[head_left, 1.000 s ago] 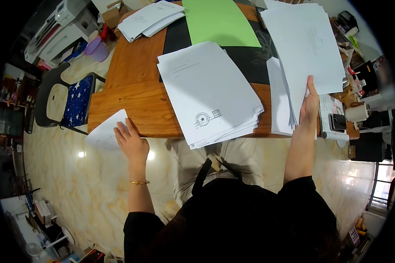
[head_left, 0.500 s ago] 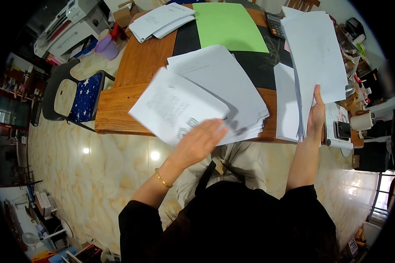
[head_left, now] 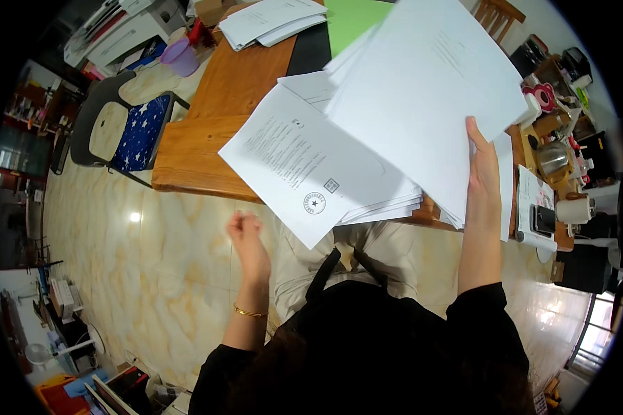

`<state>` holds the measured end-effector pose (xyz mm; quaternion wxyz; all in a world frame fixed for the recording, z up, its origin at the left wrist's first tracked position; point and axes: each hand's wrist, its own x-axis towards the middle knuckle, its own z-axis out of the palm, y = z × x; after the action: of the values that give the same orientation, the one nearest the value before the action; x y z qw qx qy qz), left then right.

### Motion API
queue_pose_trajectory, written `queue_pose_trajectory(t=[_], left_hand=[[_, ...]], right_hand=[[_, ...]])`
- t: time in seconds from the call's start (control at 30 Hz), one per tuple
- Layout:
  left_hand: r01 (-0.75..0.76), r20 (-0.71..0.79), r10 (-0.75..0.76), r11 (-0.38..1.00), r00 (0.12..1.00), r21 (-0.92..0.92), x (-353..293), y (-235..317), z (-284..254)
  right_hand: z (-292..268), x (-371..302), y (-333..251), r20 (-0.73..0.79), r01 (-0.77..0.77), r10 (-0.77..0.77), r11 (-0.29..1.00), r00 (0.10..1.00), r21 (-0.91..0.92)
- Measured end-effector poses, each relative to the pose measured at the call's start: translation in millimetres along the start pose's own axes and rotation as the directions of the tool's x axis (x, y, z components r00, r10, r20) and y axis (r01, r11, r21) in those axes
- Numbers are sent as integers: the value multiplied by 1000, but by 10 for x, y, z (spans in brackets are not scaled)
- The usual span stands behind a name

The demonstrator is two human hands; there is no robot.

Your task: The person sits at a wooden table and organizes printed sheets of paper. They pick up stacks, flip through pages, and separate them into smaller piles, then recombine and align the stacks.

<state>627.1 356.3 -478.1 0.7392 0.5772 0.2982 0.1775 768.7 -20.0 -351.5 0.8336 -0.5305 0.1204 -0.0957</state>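
Observation:
My right hand (head_left: 483, 166) grips a thick sheaf of white papers (head_left: 422, 97) by its lower right edge, thumb on top and the other fingers out of sight beneath. The sheaf is raised and slants over a pile of papers (head_left: 387, 209) at the table's near edge. Topmost at the pile's left lies a printed sheet (head_left: 277, 159) with a round star stamp and a small square mark; its lower corner juts past the table edge. My left hand (head_left: 245, 232) hangs over the floor, left of that corner and apart from it, its fingers curled with nothing visible in them.
Another paper stack (head_left: 266, 21) lies at the far left of the wooden table (head_left: 201, 155), beside a green sheet (head_left: 349, 21). A black phone (head_left: 543, 219) and a white mug (head_left: 574, 209) stand at right. A chair with a starry cushion (head_left: 142, 131) is at left.
My right hand has swung the sheaf left, over the pile. My left hand has come off the printed sheet and drawn back to the left. That sheet now lies turned, its corner nearer me.

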Motion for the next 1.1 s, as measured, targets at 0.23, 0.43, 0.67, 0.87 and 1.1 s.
queue_pose_trajectory(t=[0.23, 0.43, 0.67, 0.87, 1.1], left_hand=[[269, 362, -223, 960, 905, -82, -208, 137, 292], [364, 574, -309, 931, 758, 21, -73, 426, 143], [578, 550, -412, 799, 726, -164, 123, 396, 175], [556, 675, -504, 815, 539, 164, 745, 613, 434], [249, 734, -321, 945, 599, 210, 826, 603, 646]], right_hand=[[664, 190, 215, 293, -72, 113, 986, 950, -149], [644, 266, 564, 450, -223, 350, 924, 821, -312], [744, 215, 983, 357, -204, 458, 801, 814, -563], [635, 262, 1009, 377, -157, 469, 767, 799, -622], [699, -125, 695, 428, 9, 437, 691, 791, -723]])
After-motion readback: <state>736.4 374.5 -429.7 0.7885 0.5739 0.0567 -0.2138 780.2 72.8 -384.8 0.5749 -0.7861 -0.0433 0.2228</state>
